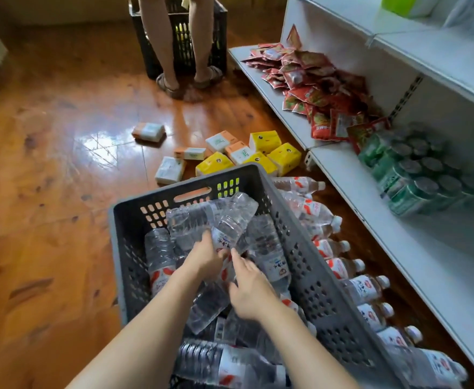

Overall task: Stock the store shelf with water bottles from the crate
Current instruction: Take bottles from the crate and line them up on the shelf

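- Water bottles (216, 220) fill my grey crate (300, 248), lying every which way, clear plastic with red-and-white labels; the crate sits at 6 o'clock on the wooden floor (48, 178).
- My left hand (206, 258) reaches into the crate, fingers curled round the labelled middle of one bottle that lies on top of the heap and points toward 1 o'clock.
- My right hand (251, 290) is just beside it, fingers fairly straight and spread, fingertips touching that same bottle near its label; I cannot tell whether it has a real grip.
- More water bottles (339, 268) lie in a row on the floor at 3 to 5 o'clock, between the crate's right wall and the white shelf (426, 262), white caps toward the shelf.
- On the lowest shelf board at 2 o'clock stands a cluster of green drink cans (415, 175); further along, at 1 o'clock, lies a heap of red snack packets (314, 88).
- Tissue packs (264, 153), yellow, white and orange, are scattered on the floor at 12 o'clock, just beyond the crate.
- At 12 o'clock, far off, another person's bare legs (179, 43) in sandals stand in front of a black crate (182, 37).
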`<state>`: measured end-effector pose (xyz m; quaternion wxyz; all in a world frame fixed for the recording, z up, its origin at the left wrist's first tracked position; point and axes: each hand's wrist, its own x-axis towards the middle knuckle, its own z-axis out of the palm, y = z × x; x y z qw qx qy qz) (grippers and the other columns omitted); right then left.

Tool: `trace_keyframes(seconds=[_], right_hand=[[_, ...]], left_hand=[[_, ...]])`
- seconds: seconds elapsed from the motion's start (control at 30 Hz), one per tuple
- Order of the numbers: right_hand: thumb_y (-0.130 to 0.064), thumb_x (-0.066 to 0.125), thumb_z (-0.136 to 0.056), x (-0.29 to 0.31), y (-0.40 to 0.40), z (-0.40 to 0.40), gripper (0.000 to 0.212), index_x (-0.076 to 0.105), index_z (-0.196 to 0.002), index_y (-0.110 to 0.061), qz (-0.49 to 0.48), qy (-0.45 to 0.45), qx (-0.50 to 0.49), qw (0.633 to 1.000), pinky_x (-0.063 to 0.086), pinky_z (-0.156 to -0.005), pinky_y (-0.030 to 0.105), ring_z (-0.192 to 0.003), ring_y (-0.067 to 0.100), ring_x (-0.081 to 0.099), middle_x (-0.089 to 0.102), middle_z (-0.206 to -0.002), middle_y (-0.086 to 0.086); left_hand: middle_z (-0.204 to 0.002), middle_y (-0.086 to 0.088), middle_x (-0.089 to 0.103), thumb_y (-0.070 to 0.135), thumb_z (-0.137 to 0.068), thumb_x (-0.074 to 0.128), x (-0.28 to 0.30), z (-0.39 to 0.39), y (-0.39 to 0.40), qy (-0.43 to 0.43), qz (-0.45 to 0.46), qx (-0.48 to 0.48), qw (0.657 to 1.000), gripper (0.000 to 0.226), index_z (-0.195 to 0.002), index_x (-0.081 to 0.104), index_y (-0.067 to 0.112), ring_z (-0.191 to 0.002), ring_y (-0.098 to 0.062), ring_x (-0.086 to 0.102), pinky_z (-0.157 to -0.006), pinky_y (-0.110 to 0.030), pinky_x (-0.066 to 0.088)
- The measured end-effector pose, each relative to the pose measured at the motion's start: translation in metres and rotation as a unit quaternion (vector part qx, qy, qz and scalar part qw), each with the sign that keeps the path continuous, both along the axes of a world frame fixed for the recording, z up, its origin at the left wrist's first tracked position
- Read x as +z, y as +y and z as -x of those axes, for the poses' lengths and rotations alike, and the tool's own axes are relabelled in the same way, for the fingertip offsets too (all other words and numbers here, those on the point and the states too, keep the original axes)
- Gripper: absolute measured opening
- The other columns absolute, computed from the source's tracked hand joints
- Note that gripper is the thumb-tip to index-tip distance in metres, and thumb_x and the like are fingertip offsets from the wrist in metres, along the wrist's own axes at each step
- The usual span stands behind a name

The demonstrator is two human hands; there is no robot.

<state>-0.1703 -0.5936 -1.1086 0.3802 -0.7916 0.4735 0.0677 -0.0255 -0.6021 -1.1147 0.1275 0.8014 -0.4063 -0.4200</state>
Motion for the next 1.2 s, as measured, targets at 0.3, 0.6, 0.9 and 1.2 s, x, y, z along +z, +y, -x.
trace_keyframes(seconds=[0.3,0.6,0.9,1.2], right_hand=[[-0.059,0.056,-0.09,0.021,0.013,0.008,0.098,-0.011,-0.157,-0.034,0.012,-0.065,-0.121,0.99,0.031,-0.117,0.044,-0.145,0.029,0.03,0.028,-0.161,0.007],[-0.047,0.059,-0.095,0.1,0.027,0.058,0.058,0.04,-0.147,-0.03,0.193,-0.209,-0.264,0.921,0.043,-0.102,0.024,-0.13,0.014,0.052,0.052,-0.146,-0.006],[-0.031,0.047,-0.102,0.187,0.004,0.151,0.031,0.06,-0.12,-0.011,0.426,-0.189,-0.279,0.839,0.036,-0.081,0.003,-0.099,0.014,0.061,0.068,-0.115,0.007],[-0.027,0.049,-0.103,0.273,0.0,0.275,0.024,0.058,-0.124,-0.021,0.414,-0.165,-0.324,0.835,0.049,-0.079,0.018,-0.101,0.01,0.061,0.064,-0.119,-0.005]], left_hand=[[-0.094,-0.015,0.076,0.047,-0.069,0.085,0.031,0.002,0.012,0.259,0.032,0.146,0.954,0.058,-0.106,0.07,0.004,-0.077,-0.03,0.072,-0.064,-0.036,0.054],[-0.093,-0.021,0.067,0.057,-0.075,0.076,0.092,0.067,0.015,0.48,0.031,0.162,0.861,0.065,-0.117,0.067,0.008,-0.079,-0.033,0.066,-0.076,-0.041,0.058],[-0.079,-0.014,0.066,0.082,-0.071,0.05,0.165,0.167,-0.008,0.536,0.007,0.016,0.844,0.083,-0.087,0.073,0.004,-0.072,-0.023,0.063,-0.071,-0.032,0.05],[-0.092,0.013,0.062,0.063,-0.09,0.054,0.219,0.237,-0.015,-0.026,0.465,-0.22,0.857,0.034,-0.092,0.058,0.03,-0.086,-0.009,0.058,-0.068,-0.021,0.044]])
